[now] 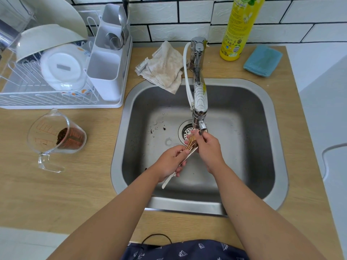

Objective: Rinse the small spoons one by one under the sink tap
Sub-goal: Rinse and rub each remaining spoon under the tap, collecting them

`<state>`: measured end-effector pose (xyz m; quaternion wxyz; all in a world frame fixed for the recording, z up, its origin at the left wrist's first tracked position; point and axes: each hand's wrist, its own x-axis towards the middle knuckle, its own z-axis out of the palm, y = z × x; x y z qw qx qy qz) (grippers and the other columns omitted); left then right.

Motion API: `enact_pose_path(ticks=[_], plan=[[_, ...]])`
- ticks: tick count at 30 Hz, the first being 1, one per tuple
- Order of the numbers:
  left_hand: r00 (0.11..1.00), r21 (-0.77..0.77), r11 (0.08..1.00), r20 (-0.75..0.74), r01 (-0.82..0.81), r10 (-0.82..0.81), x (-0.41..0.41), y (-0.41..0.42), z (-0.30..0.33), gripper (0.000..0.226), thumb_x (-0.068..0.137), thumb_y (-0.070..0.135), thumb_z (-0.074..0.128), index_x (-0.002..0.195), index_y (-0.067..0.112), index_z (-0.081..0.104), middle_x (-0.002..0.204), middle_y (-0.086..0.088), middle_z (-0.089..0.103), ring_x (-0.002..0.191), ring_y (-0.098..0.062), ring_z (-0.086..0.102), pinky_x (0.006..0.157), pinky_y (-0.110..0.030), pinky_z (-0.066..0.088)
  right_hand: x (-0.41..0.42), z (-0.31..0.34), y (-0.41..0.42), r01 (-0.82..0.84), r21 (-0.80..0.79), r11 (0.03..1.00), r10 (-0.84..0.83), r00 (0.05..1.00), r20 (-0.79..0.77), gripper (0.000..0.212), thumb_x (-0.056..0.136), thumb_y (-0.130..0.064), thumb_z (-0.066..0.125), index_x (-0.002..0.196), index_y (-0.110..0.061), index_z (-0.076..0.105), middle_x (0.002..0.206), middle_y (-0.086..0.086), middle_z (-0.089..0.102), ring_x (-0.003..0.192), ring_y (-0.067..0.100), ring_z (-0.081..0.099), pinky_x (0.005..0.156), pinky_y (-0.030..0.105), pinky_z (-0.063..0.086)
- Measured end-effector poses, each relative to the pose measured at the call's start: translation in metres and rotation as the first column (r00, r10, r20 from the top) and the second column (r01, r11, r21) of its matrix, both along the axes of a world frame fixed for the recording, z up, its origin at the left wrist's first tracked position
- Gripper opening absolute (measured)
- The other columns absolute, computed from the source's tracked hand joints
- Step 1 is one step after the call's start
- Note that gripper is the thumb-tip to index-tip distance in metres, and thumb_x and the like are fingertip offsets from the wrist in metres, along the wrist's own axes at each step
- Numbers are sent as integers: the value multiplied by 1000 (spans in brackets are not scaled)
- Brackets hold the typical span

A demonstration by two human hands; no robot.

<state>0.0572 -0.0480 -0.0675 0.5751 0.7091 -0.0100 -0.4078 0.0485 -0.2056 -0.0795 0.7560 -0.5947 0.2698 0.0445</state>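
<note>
Spoons: we hold a small bundle of spoons (189, 148) over the sink (262, 102), just near of the drain (185, 131); the gold bowl ends fan out toward the far right, under the tap spout (201, 126).
Long axis: the handles run from near left to far right, a pale handle end sticking out below our left hand (171, 162).
Left hand: fingers closed around the handles, gripping the bundle at its middle.
Right hand: our right hand (207, 145) is at the bowl ends, fingers curled and pinching what looks like one spoon; we cannot tell which one, nor how many spoons the bundle holds.
Key relation: the bowl ends lie directly at our right fingertips and just under the spout, so the right hand is the nearer one to work each spoon; the left only anchors.
Water: we cannot tell whether a stream is running.
Next move, as we judge it: draw one spoon free along its own axis, toward the far right, while the left keeps the rest together.
Risk: a loosened spoon could slip toward the drain.
Drop-off: the cutlery holder (107, 70) stands far left, well apart.
</note>
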Motion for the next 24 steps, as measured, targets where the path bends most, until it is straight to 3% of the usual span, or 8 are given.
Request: enact_pose_path(ticks=[3,5,9,13,15,19,21,24], plan=[[999,67,998,48,-3,0,1,0,-4,19,104,31,45,102,18,59,63,5,52,46,-11,41,45,-26,43,2,1,1,17,70,997,-12,998,-69,31,110,-31,45,122,-17,70,110,7,77,97,17,76,74,25,60],[969,231,973,242,-21,-36,3,2,-7,18,104,32,44,102,23,60,67,5,56,56,-16,52,51,-27,44,2,2,-1,24,73,997,-15,993,-119,29,108,-38,51,127,-23,66,110,0,76,97,13,72,72,23,57],[768,601,798,533,-47,-356,9,6,-11,30,103,38,41,128,31,57,98,-2,65,92,-28,62,72,-36,47,-3,2,-2,-83,-11,996,80,981,-175,36,94,-52,68,123,-30,68,103,-9,76,86,5,74,60,22,51],[510,745,659,608,-103,-608,8,0,-10,45,102,34,45,147,33,42,97,-4,55,79,-33,58,63,-33,29,-2,2,-1,-31,21,999,33,994,-104,32,96,-34,73,122,-17,70,76,-8,72,64,4,65,54,20,48],[441,758,645,613,-96,-655,7,-5,-8,46,103,32,44,149,25,40,101,-6,56,81,-32,57,65,-33,26,1,2,-5,30,18,999,-28,996,-86,23,98,-22,70,119,-12,70,82,-1,74,65,8,64,58,20,52],[547,713,701,590,-7,-595,2,-12,-6,43,105,32,41,145,16,43,111,-10,56,88,-34,58,68,-38,39,4,1,-8,75,42,996,-72,994,-83,24,103,-14,59,126,-7,64,107,15,77,62,9,59,59,22,51],[675,647,762,549,29,-492,3,-9,-8,31,105,35,39,121,14,55,103,-8,56,91,-32,58,70,-37,38,3,4,-5,43,72,996,-37,997,-71,27,104,-17,59,130,-8,61,104,13,78,60,7,56,60,22,50],[761,601,794,471,94,-447,4,0,-10,25,104,37,39,88,19,46,83,1,57,84,-31,59,65,-35,34,2,7,-2,-39,130,991,44,998,-35,24,106,-19,57,127,-11,64,95,3,80,58,5,56,60,21,49]])
